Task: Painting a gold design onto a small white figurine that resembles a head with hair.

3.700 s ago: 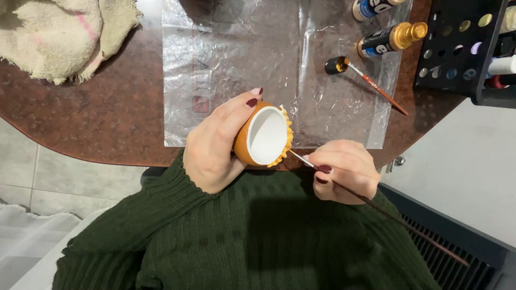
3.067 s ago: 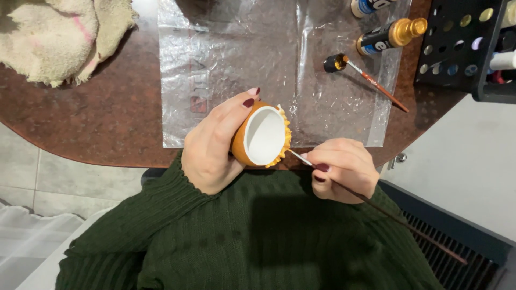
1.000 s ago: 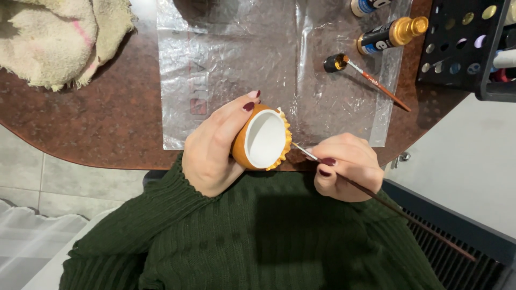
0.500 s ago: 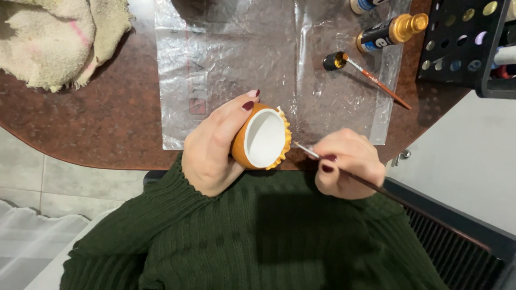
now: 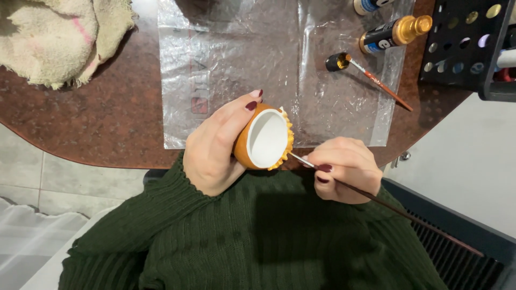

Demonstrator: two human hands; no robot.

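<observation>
My left hand (image 5: 215, 145) grips a small orange cup-shaped piece (image 5: 263, 138) with a white inside and a yellow frilled rim, tilted so its opening faces me. My right hand (image 5: 346, 169) holds a thin long-handled paintbrush (image 5: 387, 204); its tip touches the yellow rim at the lower right of the piece. Both hands hover just over the near edge of the brown table (image 5: 97, 118), above my dark green sweater.
A clear plastic sheet (image 5: 242, 59) covers the table's middle. On it lie a small open paint cap with a second brush (image 5: 376, 80) and a gold-capped paint bottle (image 5: 395, 33). A beige cloth (image 5: 59, 37) sits far left, a black paint rack (image 5: 473, 43) far right.
My right hand and the brush have shifted slightly along the yellow rim; the left hand keeps the piece almost still.
</observation>
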